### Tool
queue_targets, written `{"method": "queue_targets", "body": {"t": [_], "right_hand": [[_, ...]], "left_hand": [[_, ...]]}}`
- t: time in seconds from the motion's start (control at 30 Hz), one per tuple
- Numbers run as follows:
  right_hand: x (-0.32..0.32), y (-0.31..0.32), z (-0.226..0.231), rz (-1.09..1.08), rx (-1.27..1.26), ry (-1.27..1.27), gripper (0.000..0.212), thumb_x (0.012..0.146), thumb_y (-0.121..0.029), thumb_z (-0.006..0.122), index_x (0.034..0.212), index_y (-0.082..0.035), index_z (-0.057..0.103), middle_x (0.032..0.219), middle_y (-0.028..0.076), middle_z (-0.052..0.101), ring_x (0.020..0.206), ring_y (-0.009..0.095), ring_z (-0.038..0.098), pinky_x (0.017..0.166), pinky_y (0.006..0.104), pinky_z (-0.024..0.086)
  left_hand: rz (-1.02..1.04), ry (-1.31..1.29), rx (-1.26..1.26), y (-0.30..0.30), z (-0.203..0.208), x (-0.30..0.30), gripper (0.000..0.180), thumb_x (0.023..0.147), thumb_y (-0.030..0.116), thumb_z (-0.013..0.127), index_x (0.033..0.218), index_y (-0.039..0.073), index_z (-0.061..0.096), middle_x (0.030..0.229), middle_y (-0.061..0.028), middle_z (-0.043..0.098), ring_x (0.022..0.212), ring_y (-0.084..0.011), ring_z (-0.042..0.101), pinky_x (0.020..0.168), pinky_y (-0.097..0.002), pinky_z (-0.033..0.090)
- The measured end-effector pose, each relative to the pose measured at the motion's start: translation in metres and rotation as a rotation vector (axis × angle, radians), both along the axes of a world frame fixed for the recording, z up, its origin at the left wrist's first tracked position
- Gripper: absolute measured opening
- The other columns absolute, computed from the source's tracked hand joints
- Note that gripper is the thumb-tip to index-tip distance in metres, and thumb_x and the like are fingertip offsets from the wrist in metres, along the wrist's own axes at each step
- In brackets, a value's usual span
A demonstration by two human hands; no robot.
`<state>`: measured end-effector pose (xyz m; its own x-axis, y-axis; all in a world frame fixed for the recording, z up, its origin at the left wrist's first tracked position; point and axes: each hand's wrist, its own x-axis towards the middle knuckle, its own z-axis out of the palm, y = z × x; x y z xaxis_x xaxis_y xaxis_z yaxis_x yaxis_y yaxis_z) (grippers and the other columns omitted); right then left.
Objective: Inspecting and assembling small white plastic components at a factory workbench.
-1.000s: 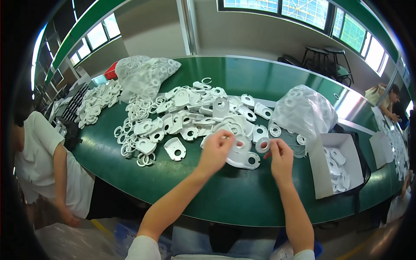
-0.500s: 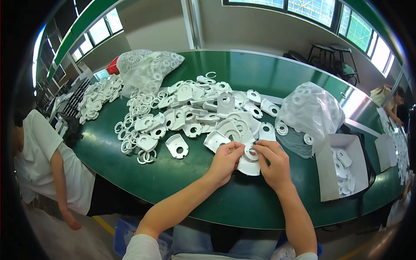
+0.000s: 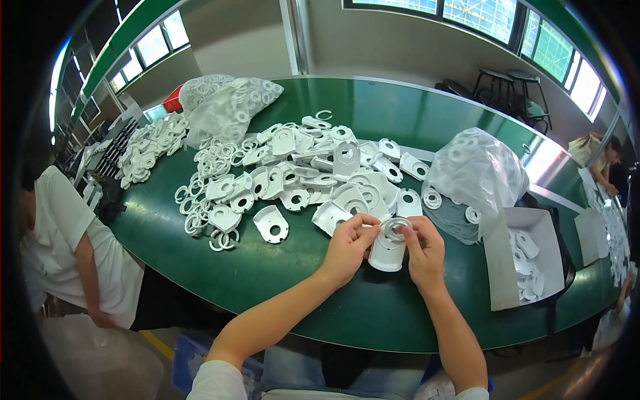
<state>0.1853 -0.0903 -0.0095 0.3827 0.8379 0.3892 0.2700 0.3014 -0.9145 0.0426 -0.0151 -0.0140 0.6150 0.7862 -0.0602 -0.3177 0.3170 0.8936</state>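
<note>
In front of me, above the table's near side, my left hand [image 3: 350, 248] pinches the left edge of a white plastic plate [image 3: 386, 259] with a rounded end. My right hand [image 3: 427, 252] is closed at a white ring [image 3: 395, 225] over the plate's round opening, thumb and fingers on the ring's right side. Whether the ring is seated in the opening, I cannot tell. Just beyond my hands lies a heap of similar white plates [image 3: 303, 157]. One loose white plate [image 3: 271, 225] rests left of my hands.
Loose white rings [image 3: 193, 207] lie left of the heap. Clear bags [image 3: 230, 107] of rings stand at the far left, another plastic bag [image 3: 477, 167] at right. A white box [image 3: 527, 257] holds parts. A co-worker [image 3: 73, 247] is at the left on the green table [image 3: 220, 273].
The ring and my right fingers have shifted slightly to the right, and the plate has turned a little. The co-worker's arm at left has moved inward.
</note>
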Motion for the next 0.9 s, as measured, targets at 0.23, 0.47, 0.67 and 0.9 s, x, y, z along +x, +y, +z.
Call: {"method": "queue_targets", "body": {"t": [0.23, 0.47, 0.67, 0.9], "right_hand": [[-0.004, -0.001, 0.009, 0.001, -0.105, 0.175, 0.028, 0.086, 0.002, 0.061, 0.114, -0.001, 0.058, 0.094, 0.004, 0.058, 0.07, 0.006, 0.058, 0.043, 0.0171, 0.04], [-0.001, 0.008, -0.01, 0.027, 0.035, 0.082, 0.035, 0.089, -0.001, 0.057, 0.123, 0.002, 0.052, 0.094, 0.004, 0.059, 0.076, 0.009, 0.059, 0.053, 0.0211, 0.048], [-0.01, -0.004, 0.0, 0.379, -0.105, 0.38, 0.027, 0.101, -0.023, 0.04, 0.108, 0.0, 0.053, 0.098, 0.013, 0.064, 0.074, 0.019, 0.067, 0.052, 0.0264, 0.053], [-0.017, -0.006, 0.007, 0.449, -0.317, 0.379, 0.033, 0.1, -0.029, 0.04, 0.108, 0.0, 0.053, 0.092, 0.017, 0.066, 0.068, 0.022, 0.069, 0.04, 0.0234, 0.047]], "left_hand": [[-0.057, -0.071, 0.011, -0.002, 0.005, -0.002, 0.017, 0.092, 0.01, 0.058, 0.104, -0.001, 0.055, 0.088, -0.0083, 0.066, 0.077, -0.0097, 0.064, 0.067, -0.0238, 0.052], [0.038, -0.006, 0.189, -0.002, 0.004, -0.007, 0.02, 0.086, 0.003, 0.066, 0.102, -0.002, 0.056, 0.091, -0.0097, 0.067, 0.082, -0.0103, 0.065, 0.072, -0.0209, 0.051], [0.152, 0.073, 0.491, -0.007, 0.021, -0.023, 0.017, 0.083, 0.003, 0.068, 0.098, 0.0, 0.062, 0.09, -0.0081, 0.067, 0.077, -0.0117, 0.064, 0.068, -0.0241, 0.052], [0.661, 1.028, 0.917, 0.003, 0.03, -0.198, 0.018, 0.073, 0.001, 0.071, 0.09, 0.006, 0.071, 0.089, -0.0064, 0.065, 0.07, -0.0165, 0.062, 0.057, -0.0273, 0.048]]}}
